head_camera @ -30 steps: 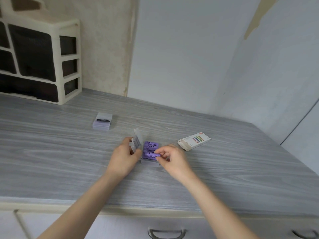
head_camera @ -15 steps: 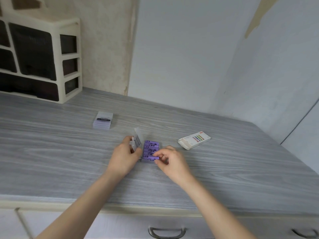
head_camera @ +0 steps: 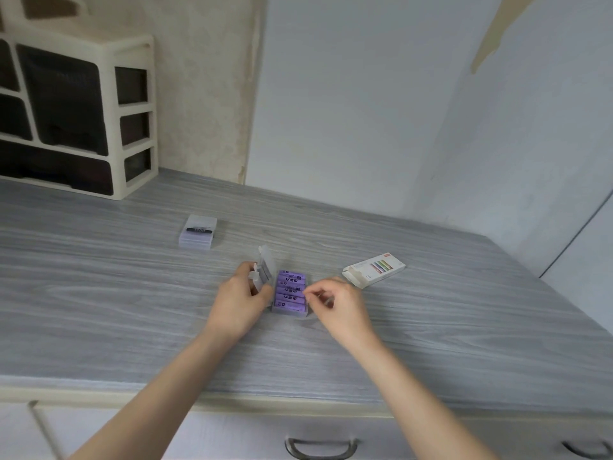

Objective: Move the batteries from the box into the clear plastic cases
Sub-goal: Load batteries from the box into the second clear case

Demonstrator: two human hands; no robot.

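- My left hand [head_camera: 239, 295] holds the raised lid [head_camera: 264, 272] of the open clear plastic case [head_camera: 289, 295], fingers curled round the lid's edge so it stands nearly upright on the hinge side.
- Just right of that grip, the tray of the case lies flat on the grey wood-grain countertop [head_camera: 431, 343] and is filled with purple batteries [head_camera: 290, 292], packed side by side in a row, each lying crosswise with dark print on its wrap.
- My right hand [head_camera: 335, 303] sits at the tray's right edge, fingers curled inward with thumb and forefinger tips drawn together near the ends of the batteries. I cannot tell from here whether they pinch anything or only touch the case wall; the fingertips are slightly blurred.
- Beyond my right hand, further right and towards the wall, the white cardboard battery box [head_camera: 374, 273] lies on its side, its near end flap open, coloured stripes on its top face.
- Beyond my left hand, off to the left and well apart from the grip, a second clear plastic case [head_camera: 197, 231] lies closed with a dark label on top.
- In the far left corner stands a cream drawer organiser [head_camera: 76, 107] with dark drawers.
- Below the counter's edge, near my forearms, I see a metal drawer handle [head_camera: 321, 448].
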